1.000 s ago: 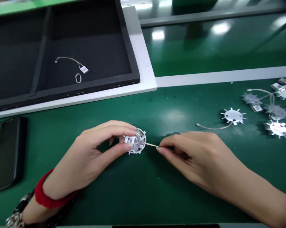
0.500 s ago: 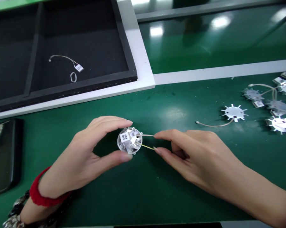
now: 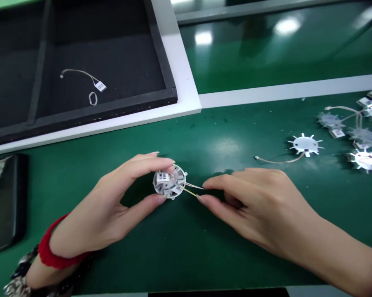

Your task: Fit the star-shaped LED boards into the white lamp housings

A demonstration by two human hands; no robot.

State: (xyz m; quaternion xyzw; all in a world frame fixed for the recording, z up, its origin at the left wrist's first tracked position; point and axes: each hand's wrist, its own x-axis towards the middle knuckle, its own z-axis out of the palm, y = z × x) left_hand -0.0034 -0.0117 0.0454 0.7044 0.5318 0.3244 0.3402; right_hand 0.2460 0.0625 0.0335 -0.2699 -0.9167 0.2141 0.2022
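Observation:
A small round white plastic housing (image 3: pixel 181 175) stands on the green table, with a white labelled block (image 3: pixel 162 177) in its top. My left hand (image 3: pixel 124 198) grips the housing from the left, thumb at the near rim and forefinger reaching over the far side. Thin pale and yellowish wires (image 3: pixel 190 192) come out of the housing to the right. My right hand (image 3: pixel 250 202) has the wires' outer ends at its thumb and forefinger tips, which are a little apart; its other fingers are curled in.
At right lie a white spoked disc (image 3: pixel 305 145) with a cable and several similar parts (image 3: pixel 365 160). A black tray (image 3: pixel 111 103) at upper left holds a wired labelled piece (image 3: pixel 100 86) and a pale ring (image 3: pixel 93 98). A dark phone-like object (image 3: pixel 6 218) lies at left.
My left forefinger has moved inward over the housing's top, and the labelled block sits flatter in it. The spokes that stood up are now lower. The pale wire slants further downward.

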